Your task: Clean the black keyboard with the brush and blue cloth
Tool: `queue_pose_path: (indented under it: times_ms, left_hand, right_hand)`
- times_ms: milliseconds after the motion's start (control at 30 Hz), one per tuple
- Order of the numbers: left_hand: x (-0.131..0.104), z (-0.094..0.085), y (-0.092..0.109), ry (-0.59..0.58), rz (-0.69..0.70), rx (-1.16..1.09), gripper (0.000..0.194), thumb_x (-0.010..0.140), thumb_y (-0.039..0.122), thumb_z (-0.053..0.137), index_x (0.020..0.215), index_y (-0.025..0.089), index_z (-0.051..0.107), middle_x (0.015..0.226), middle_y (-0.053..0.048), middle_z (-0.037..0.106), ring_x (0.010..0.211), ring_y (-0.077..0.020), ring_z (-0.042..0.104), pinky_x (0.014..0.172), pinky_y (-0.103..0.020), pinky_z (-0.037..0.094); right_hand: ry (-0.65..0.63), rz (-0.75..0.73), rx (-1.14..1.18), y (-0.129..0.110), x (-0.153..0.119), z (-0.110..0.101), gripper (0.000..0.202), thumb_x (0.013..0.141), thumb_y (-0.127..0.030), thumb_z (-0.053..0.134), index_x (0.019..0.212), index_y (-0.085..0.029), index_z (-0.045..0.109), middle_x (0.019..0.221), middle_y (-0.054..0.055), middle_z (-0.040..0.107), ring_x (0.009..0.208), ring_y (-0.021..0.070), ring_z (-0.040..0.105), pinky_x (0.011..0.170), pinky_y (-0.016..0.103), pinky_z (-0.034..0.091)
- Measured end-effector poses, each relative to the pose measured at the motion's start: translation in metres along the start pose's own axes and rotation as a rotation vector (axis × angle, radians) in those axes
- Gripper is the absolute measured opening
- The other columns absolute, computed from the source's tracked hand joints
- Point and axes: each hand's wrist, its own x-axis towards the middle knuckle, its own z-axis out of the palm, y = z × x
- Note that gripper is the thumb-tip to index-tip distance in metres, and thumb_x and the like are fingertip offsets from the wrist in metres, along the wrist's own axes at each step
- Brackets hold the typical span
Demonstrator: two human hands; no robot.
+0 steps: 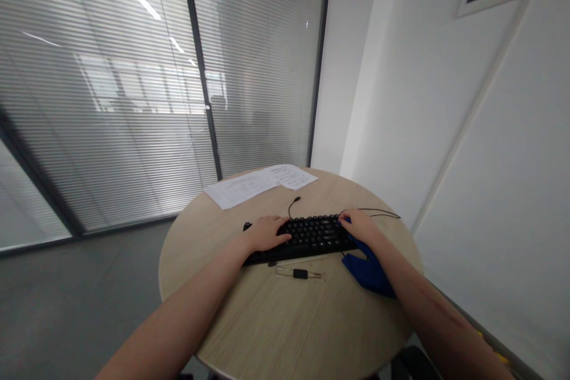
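A black keyboard (pixel 312 234) lies across the round table in front of me. My left hand (pixel 268 233) rests flat over its left part, thumb apart from the fingers. At the keyboard's right end, my right hand (pixel 357 225) pinches a blue cloth (pixel 367 273), one corner of it touching the keys. The rest of the cloth hangs down under my right wrist onto the tabletop. Nearer to me than the keyboard is a small tool with a black middle (pixel 300 274) and clear ends. A thin brush-like stick (pixel 298 260) lies along the keyboard's front edge.
Printed paper sheets (pixel 260 183) lie at the back left of the round wooden table (pixel 267 320). A black cable (pixel 380 212) loops out at the right, and its plug (pixel 297 199) sticks up behind the keyboard. A glass partition with blinds and a white wall stand beyond.
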Motion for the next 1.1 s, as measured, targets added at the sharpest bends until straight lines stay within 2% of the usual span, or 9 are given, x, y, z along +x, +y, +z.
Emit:
queue_pose_path:
  times_ms: [567, 800, 967, 1100]
  left_hand:
    - [-0.0007, -0.0024, 0.0024, -0.004, -0.010, -0.002, 0.066, 0.090, 0.059, 0.046, 0.144, 0.020, 0.047, 0.138, -0.013, 0.058, 0.123, -0.0320, 0.055, 0.105, -0.045, 0.040]
    - [-0.0007, -0.0017, 0.0020, -0.008, -0.019, -0.007, 0.065, 0.090, 0.060, 0.045, 0.144, 0.023, 0.047, 0.139, -0.012, 0.058, 0.124, -0.0322, 0.055, 0.105, -0.046, 0.039]
    - [-0.0008, -0.0028, 0.0028, -0.012, -0.025, 0.001, 0.065, 0.090, 0.060, 0.044, 0.144, 0.023, 0.047, 0.139, -0.012, 0.057, 0.124, -0.0321, 0.055, 0.105, -0.046, 0.039]
    - [-0.0012, -0.0028, 0.0022, -0.009, -0.018, -0.008, 0.065, 0.090, 0.060, 0.045, 0.143, 0.023, 0.047, 0.140, -0.012, 0.057, 0.125, -0.0319, 0.054, 0.105, -0.045, 0.039]
  right_hand:
    - [0.030, 0.063, -0.039, -0.0021, -0.0019, -0.0058, 0.026, 0.092, -0.029, 0.052, 0.100, -0.021, 0.075, 0.107, 0.008, 0.072, 0.101, 0.0210, 0.062, 0.088, 0.028, 0.042]
    - [0.094, 0.109, -0.031, 0.0025, -0.0024, -0.0073, 0.026, 0.093, -0.028, 0.050, 0.100, -0.021, 0.074, 0.110, 0.009, 0.071, 0.105, 0.0212, 0.062, 0.092, 0.029, 0.042]
    - [0.013, 0.109, -0.078, 0.0007, -0.0024, -0.0077, 0.025, 0.090, -0.028, 0.051, 0.096, -0.021, 0.074, 0.104, 0.008, 0.072, 0.099, 0.0219, 0.064, 0.086, 0.029, 0.043]
    - [-0.005, 0.109, -0.067, 0.0006, -0.0020, -0.0088, 0.025, 0.089, -0.028, 0.052, 0.096, -0.021, 0.075, 0.102, 0.008, 0.073, 0.097, 0.0229, 0.065, 0.082, 0.029, 0.043]
